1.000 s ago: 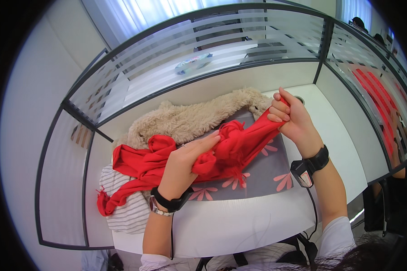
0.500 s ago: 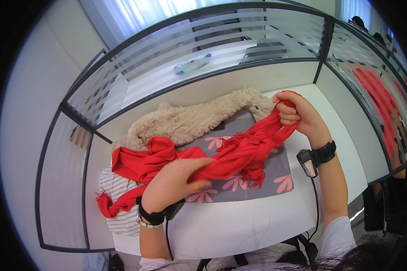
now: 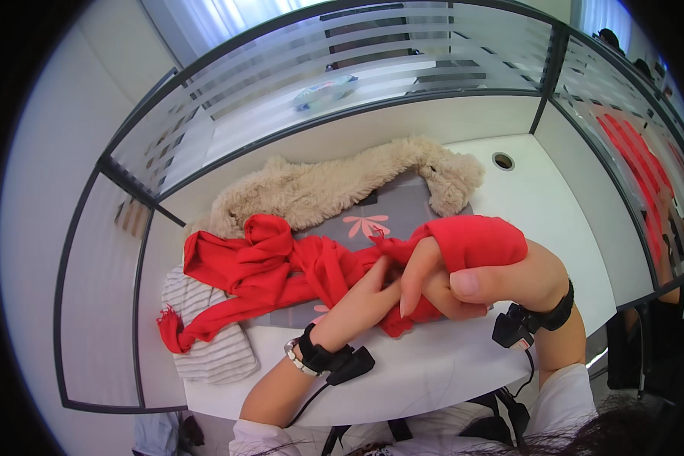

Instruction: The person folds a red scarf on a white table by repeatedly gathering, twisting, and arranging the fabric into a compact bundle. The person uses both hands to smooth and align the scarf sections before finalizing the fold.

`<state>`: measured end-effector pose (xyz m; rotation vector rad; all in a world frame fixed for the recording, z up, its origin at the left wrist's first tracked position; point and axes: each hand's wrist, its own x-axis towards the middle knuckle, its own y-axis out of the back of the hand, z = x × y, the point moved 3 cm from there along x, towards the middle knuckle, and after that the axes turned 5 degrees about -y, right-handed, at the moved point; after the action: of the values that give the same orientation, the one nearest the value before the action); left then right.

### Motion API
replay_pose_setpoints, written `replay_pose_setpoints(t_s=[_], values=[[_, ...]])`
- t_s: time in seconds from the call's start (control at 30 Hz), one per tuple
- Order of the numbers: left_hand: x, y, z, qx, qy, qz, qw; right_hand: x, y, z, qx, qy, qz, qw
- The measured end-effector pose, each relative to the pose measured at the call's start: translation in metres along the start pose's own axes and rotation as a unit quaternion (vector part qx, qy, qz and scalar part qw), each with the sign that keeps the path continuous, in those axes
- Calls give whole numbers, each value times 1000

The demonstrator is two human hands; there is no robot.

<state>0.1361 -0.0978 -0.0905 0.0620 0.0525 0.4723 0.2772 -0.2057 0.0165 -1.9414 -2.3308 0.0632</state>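
Observation:
A long red scarf point(image 3: 281, 262) lies bunched across the desk, with a fringed end at the left. Its right part is gathered between my hands and drapes over my right hand point(image 3: 513, 280), whose thumb presses in from the front; the other fingers are partly covered by the cloth. My left hand point(image 3: 365, 304) reaches across from the left, fingers curled into the scarf and meeting the right hand. Beneath the scarf is a grey cloth point(image 3: 414, 201) with pink petal shapes. A striped white-and-grey folded cloth point(image 3: 213, 361) lies under the scarf's left end.
A fluffy beige scarf-like piece point(image 3: 319, 190) curves along the back of the desk. Dark-framed partitions point(image 3: 342, 121) enclose the white desk point(image 3: 555, 197), which has a round cable hole point(image 3: 502, 160) at back right. A plastic package point(image 3: 325, 93) shows behind the glass.
My right hand has come down and inward with the scarf, which now drapes over it. My left hand has moved right to meet it. The beige piece's right end is uncovered.

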Motion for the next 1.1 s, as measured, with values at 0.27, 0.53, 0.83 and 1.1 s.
replay_pose_setpoints(t_s=[0.27,0.53,0.83,1.1], values=[[1,-6,-3,101,-19,-158,982,6,5,-2,18,-20,40,999],[-15,54,60,-16,-132,226,965,31,77,37,350,104,226,903],[-29,99,77,-66,-170,311,933,-32,172,21,451,275,256,809],[-59,230,47,-171,-265,415,853,-202,314,17,406,362,416,728]])
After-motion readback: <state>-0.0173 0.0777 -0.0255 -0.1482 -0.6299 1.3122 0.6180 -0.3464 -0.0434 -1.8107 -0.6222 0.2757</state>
